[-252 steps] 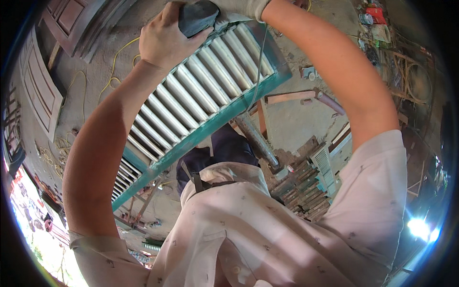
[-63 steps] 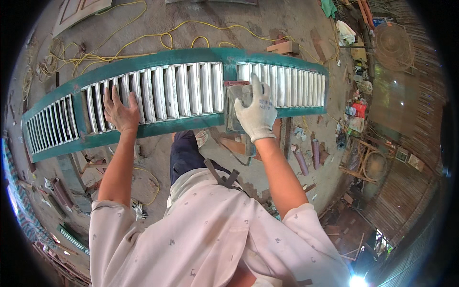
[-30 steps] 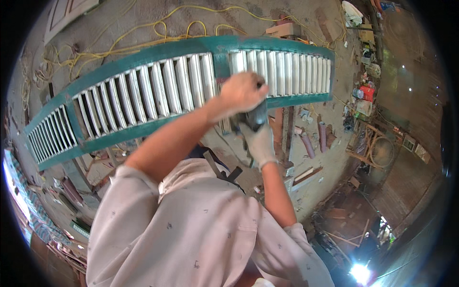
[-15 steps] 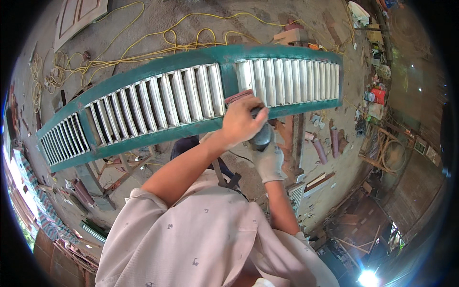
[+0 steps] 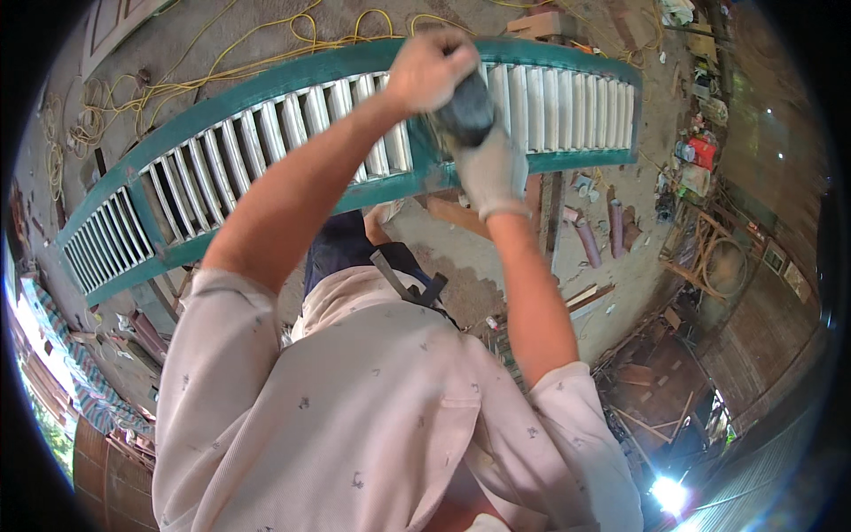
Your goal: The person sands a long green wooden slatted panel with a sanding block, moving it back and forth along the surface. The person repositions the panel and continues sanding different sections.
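A long louvred shutter panel (image 5: 362, 188) lies across the space in front of me, with a green frame and bare whitish slats in three sections. On its green crossbar, between the middle and right sections, is a dark handheld sander (image 5: 470, 111). My bare left hand (image 5: 434, 69) is closed over the sander's far end, near the shutter's far rail. At the near end, my right hand (image 5: 490, 173) in a pale glove grips the same tool, slightly blurred. The sander's underside is hidden, so its contact with the wood cannot be seen.
Yellow cable (image 5: 208, 78) loops over the floor beyond the shutter. A panelled door (image 5: 111, 31) lies at the far left. Reddish rolls (image 5: 585, 238) and wood scraps (image 5: 589, 300) are to the right. A timber support (image 5: 461, 215) shows beneath the shutter.
Both hands have pushed the sander away from me along the crossbar, from the near rail toward the far one. My arms are stretched further out, and the view has shifted slightly.
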`<state>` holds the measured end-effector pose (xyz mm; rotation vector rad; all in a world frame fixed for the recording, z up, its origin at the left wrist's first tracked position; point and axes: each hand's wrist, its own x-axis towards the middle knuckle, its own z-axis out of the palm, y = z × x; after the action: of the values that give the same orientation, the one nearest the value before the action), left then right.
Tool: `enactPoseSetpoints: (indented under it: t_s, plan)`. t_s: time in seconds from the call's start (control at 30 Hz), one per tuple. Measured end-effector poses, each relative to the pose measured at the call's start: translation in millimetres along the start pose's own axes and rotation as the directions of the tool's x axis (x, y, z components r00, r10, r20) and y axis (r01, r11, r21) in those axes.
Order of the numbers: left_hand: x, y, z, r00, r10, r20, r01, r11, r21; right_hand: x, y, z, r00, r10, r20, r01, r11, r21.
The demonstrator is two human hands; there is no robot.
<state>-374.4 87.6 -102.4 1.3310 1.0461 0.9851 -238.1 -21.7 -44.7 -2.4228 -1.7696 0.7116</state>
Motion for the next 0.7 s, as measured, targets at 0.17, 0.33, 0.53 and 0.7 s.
enactPoseSetpoints:
  t_s: [0.17,0.33,0.53,0.7]
  plan:
    - [-69,9,33,0.991,-0.026,0.128,0.018,0.998,0.063,-81,33,12,0.99,0.14,0.001,-0.14,0.986,0.091]
    - [-26,-16,19,0.986,0.136,0.094,-0.148,0.978,0.145,-48,9,8,0.995,0.053,-0.089,-0.054,0.999,-0.007]
    - [3,-9,0,0.999,0.032,0.035,-0.034,0.997,0.064,-8,-12,-5,0.999,-0.031,-0.044,0.031,1.0,-0.006]
    - [-63,4,35,0.996,0.056,0.073,-0.057,0.998,0.013,-80,34,16,0.975,0.224,-0.006,-0.224,0.975,0.003]
